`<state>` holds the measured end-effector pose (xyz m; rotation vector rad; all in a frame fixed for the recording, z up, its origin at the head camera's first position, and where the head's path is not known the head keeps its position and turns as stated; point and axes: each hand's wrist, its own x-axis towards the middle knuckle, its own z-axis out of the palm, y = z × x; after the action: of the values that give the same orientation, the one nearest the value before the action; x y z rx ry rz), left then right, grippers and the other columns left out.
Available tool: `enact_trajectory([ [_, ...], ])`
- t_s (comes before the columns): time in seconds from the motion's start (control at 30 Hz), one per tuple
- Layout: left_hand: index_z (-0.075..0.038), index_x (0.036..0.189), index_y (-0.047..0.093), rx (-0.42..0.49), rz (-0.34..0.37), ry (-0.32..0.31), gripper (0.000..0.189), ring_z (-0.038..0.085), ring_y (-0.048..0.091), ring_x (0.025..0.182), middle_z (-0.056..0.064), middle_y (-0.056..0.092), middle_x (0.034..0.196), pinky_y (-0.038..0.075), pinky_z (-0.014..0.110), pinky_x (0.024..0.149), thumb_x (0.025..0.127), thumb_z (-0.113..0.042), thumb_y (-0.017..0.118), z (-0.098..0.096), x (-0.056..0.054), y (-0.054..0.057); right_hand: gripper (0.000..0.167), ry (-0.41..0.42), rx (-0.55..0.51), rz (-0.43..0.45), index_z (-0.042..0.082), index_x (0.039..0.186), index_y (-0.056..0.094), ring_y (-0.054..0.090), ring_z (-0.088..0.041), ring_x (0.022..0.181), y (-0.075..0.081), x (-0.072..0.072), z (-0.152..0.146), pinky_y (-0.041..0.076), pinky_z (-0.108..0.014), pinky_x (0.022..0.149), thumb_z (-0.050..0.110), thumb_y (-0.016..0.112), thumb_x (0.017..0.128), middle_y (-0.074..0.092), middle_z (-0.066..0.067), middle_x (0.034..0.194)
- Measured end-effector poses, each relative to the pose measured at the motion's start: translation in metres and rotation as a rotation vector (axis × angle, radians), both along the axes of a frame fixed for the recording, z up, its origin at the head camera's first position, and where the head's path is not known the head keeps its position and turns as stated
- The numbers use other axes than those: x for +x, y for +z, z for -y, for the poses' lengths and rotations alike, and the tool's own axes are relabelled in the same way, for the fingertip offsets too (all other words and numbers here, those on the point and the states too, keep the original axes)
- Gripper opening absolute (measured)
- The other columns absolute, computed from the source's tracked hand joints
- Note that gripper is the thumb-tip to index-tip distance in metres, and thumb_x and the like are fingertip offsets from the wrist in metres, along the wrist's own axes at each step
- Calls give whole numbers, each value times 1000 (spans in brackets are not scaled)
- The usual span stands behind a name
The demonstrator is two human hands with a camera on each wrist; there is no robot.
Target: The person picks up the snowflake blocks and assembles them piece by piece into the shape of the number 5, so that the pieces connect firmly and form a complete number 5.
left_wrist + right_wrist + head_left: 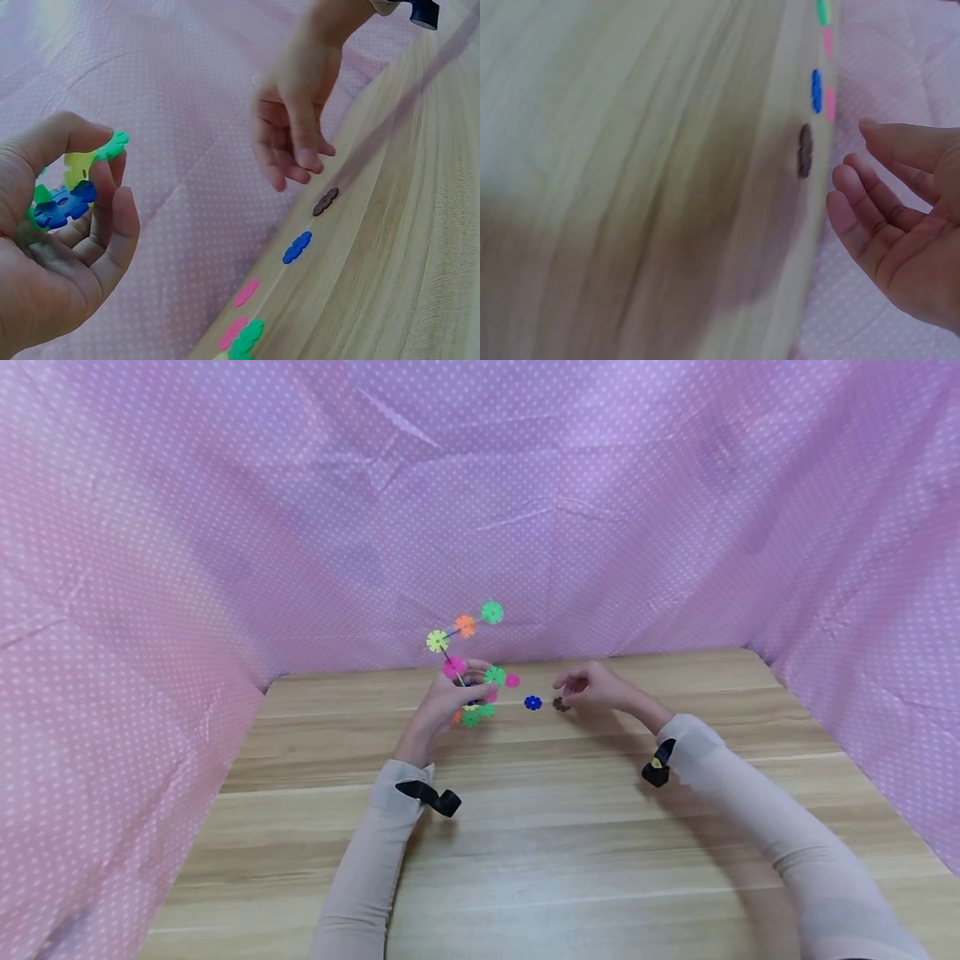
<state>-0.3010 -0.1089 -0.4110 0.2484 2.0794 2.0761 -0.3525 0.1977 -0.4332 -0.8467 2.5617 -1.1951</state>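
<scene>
In the head view my left hand (438, 703) grips a chain of notched, flower-shaped plastic discs. Above the hand rise a pink disc (453, 667), a yellow disc (437, 641), an orange disc (465, 626) and a green disc (492, 612). Seen from the left wrist, thumb and finger pinch a light green disc (114, 145), and a blue disc (66, 207) sits within the curled fingers. My right hand (919, 221) hovers with loosely bent fingers and nothing between them. Closest to it on the table lies a brown disc (805, 151), apart from the fingertips in both wrist views.
Loose discs lie along the far part of the wooden table (525, 843): a blue one (532, 702), a pink one (512, 681) and several more under the left hand, including a green one (470, 718). A pink dotted cloth (480, 485) hangs behind and at both sides.
</scene>
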Motion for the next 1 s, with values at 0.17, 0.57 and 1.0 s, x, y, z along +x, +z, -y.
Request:
enact_trajectory([
  [0.17, -6, 123, 65, -25, 24, -35, 36, 15, 65, 95, 3, 68, 107, 58, 26, 81, 88, -6, 76, 1, -1, 2, 31, 32, 43, -6, -13, 111, 68, 68, -35, 91, -9, -5, -5, 57, -24, 79, -7, 77, 82, 71, -27, 98],
  [0.57, -6, 120, 65, -48, 13, -141, 34, 14, 62, 78, -1, 70, 93, 54, 25, 70, 89, -5, 76, 9, -3, 0, 28, 52, 112, -19, -9, 111, 71, 66, -27, 90, -23, -14, -2, 54, -24, 80, -2, 78, 84, 72, -21, 99],
  [1.0, -9, 117, 65, -58, 36, -176, 30, 12, 62, 75, -1, 68, 88, 53, 31, 71, 89, -4, 75, 13, -3, 3, 23, 22, 47, 56, -7, 99, 67, 63, -25, 86, -22, -11, 0, 51, -19, 74, -6, 79, 80, 67, -21, 92],
])
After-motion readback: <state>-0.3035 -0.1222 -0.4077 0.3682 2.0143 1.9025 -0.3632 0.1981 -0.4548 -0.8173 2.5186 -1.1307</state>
